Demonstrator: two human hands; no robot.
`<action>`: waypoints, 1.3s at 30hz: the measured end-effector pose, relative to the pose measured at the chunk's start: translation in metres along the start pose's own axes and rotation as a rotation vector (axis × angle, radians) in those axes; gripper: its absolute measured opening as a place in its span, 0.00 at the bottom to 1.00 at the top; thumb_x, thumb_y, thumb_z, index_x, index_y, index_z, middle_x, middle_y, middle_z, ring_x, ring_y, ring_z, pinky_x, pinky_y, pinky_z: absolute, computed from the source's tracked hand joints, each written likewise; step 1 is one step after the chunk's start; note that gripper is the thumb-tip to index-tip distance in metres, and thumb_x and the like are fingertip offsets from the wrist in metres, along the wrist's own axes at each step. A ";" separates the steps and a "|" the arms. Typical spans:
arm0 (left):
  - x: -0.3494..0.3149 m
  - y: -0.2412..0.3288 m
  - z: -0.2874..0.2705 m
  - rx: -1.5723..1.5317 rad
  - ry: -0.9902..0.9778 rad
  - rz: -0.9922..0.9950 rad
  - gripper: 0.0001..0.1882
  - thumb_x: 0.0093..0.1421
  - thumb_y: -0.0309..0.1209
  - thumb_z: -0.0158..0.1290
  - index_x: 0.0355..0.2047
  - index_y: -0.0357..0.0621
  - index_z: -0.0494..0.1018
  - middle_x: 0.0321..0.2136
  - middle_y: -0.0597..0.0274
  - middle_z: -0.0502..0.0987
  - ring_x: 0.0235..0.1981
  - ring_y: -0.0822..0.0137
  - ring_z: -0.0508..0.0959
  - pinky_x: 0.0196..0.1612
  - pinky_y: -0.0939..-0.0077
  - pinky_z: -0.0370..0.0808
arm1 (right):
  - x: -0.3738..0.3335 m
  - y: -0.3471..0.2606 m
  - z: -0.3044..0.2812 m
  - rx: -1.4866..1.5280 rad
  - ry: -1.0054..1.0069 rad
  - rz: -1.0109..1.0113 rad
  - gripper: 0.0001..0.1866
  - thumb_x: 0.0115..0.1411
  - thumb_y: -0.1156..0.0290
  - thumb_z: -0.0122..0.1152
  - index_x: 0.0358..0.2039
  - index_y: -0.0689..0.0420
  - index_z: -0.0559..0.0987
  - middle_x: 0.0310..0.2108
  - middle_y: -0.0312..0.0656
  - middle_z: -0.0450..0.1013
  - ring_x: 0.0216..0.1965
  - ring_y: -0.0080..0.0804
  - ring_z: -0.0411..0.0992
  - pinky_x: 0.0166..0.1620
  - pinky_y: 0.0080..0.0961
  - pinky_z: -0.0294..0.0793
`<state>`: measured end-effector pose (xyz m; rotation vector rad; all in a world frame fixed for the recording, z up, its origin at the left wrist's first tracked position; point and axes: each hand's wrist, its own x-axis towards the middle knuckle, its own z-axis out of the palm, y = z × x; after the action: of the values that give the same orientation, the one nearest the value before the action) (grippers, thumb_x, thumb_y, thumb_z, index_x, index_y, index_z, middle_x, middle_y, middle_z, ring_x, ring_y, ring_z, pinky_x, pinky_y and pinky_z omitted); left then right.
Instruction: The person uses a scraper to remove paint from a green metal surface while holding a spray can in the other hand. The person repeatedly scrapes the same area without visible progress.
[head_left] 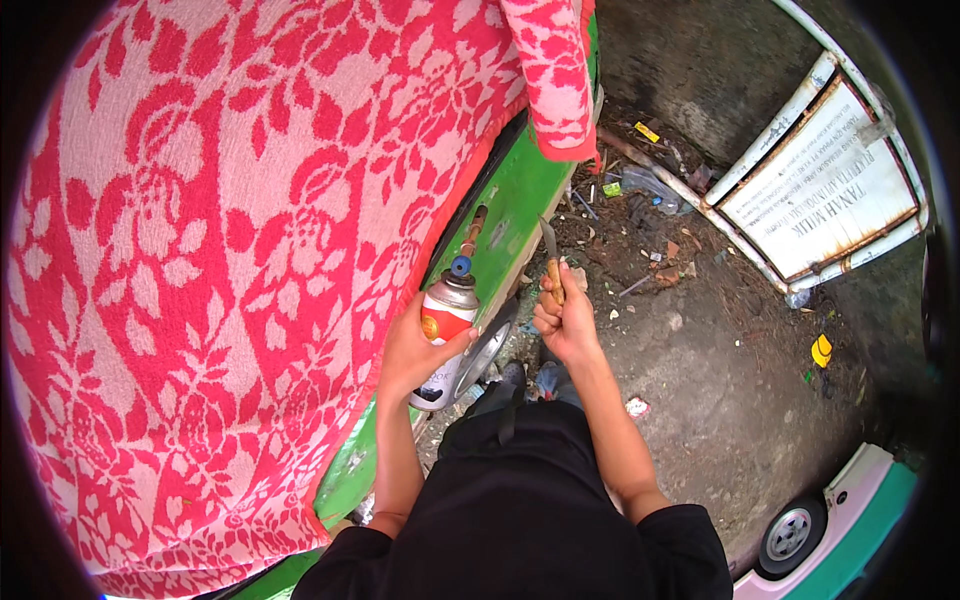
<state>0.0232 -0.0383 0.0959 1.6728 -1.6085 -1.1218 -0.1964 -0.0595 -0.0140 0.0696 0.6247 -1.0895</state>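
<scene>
Outdoors, I look down on bare, littered ground (740,380) beside a green vehicle body (520,200) draped with a red and pink floral towel (230,260). My left hand (415,355) is wrapped tight around a gas canister (445,330) carrying a torch head (470,240), whose nozzle points up along the green panel just under the towel's edge. My right hand (565,320) is closed in a fist on the wooden handle of a scraper knife (550,255), blade up, close to the panel's lower edge. A rusty white sign frame (820,190) lies on the ground at upper right, and a second vehicle's wheel (793,533) shows at lower right.
</scene>
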 end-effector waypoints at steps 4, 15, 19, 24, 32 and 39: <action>-0.001 -0.003 0.002 -0.025 0.009 0.005 0.31 0.47 0.34 0.71 0.48 0.34 0.72 0.36 0.53 0.81 0.37 0.63 0.82 0.42 0.68 0.77 | 0.000 0.003 0.002 -0.053 0.013 0.029 0.21 0.72 0.47 0.46 0.30 0.51 0.67 0.11 0.23 0.46 0.11 0.16 0.41 0.16 0.20 0.40; 0.002 -0.001 -0.002 -0.165 -0.212 0.057 0.35 0.48 0.33 0.71 0.53 0.33 0.69 0.42 0.54 0.80 0.42 0.69 0.80 0.47 0.71 0.76 | -0.006 0.019 0.005 -0.212 0.037 0.050 0.22 0.72 0.46 0.44 0.30 0.51 0.66 0.11 0.24 0.46 0.11 0.17 0.40 0.17 0.21 0.40; 0.008 -0.005 -0.014 -0.212 -0.284 0.008 0.36 0.48 0.31 0.71 0.55 0.33 0.68 0.44 0.56 0.79 0.44 0.71 0.78 0.48 0.72 0.76 | 0.000 0.019 0.016 -0.259 0.009 0.024 0.23 0.72 0.46 0.43 0.30 0.52 0.66 0.11 0.24 0.45 0.11 0.17 0.40 0.17 0.21 0.40; 0.007 -0.006 -0.030 -0.232 -0.305 -0.005 0.36 0.47 0.30 0.71 0.55 0.35 0.68 0.43 0.60 0.78 0.44 0.72 0.77 0.49 0.72 0.74 | 0.006 0.033 0.035 -0.232 -0.013 0.038 0.22 0.73 0.47 0.43 0.30 0.52 0.66 0.11 0.23 0.45 0.11 0.16 0.40 0.17 0.21 0.40; 0.013 -0.006 -0.049 -0.170 -0.363 0.014 0.36 0.45 0.30 0.72 0.54 0.35 0.70 0.42 0.61 0.78 0.42 0.72 0.77 0.49 0.72 0.74 | 0.018 0.044 0.058 -0.197 0.042 -0.040 0.22 0.73 0.48 0.43 0.30 0.53 0.65 0.11 0.24 0.46 0.11 0.17 0.41 0.16 0.21 0.40; 0.019 0.003 -0.057 -0.141 -0.369 0.067 0.36 0.45 0.31 0.72 0.53 0.35 0.70 0.40 0.60 0.79 0.40 0.72 0.78 0.47 0.72 0.75 | 0.017 0.046 0.065 -0.151 0.051 -0.030 0.22 0.73 0.48 0.43 0.30 0.53 0.65 0.11 0.25 0.46 0.10 0.18 0.41 0.16 0.22 0.40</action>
<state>0.0689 -0.0664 0.1228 1.3677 -1.7416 -1.5390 -0.1233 -0.0742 0.0197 -0.0428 0.7545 -1.0685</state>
